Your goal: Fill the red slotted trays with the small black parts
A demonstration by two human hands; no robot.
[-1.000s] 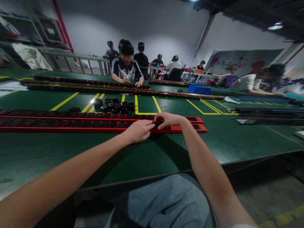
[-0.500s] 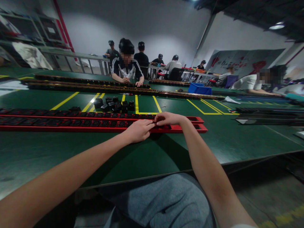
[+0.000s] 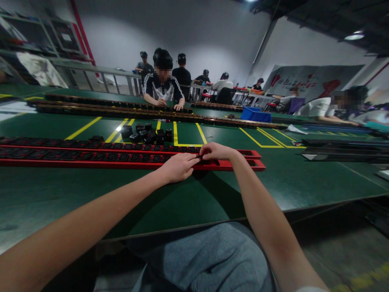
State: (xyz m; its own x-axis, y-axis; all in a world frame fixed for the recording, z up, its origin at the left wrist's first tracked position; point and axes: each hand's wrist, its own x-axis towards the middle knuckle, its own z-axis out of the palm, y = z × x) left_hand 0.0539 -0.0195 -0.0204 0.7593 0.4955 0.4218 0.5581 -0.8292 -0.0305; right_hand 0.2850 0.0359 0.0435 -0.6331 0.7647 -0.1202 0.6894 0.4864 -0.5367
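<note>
Two long red rails [image 3: 136, 165] lie side by side across the green table, filled with black square parts up to near their right end. My left hand [image 3: 179, 167] rests on the nearer rail, its fingers together and pointing right at a small dark spot. Touching that same spot, my right hand [image 3: 215, 151] is bent down from above with thumb and fingertips pinched. What the pinch holds is too small to make out. Just right of the fingers, a dark piece lies inside the nearer rail.
Loose black blocks [image 3: 147, 134] are heaped behind the rails. Farther back stand a blue bin [image 3: 255, 114] and long dark rails [image 3: 121, 108], where a person [image 3: 162, 85] works. Dark strips [image 3: 340, 149] lie at the right. The table's front edge is near my knees.
My fingertips have shifted very slightly to the right along the nearer rail. Otherwise the hands and rails look the same.
</note>
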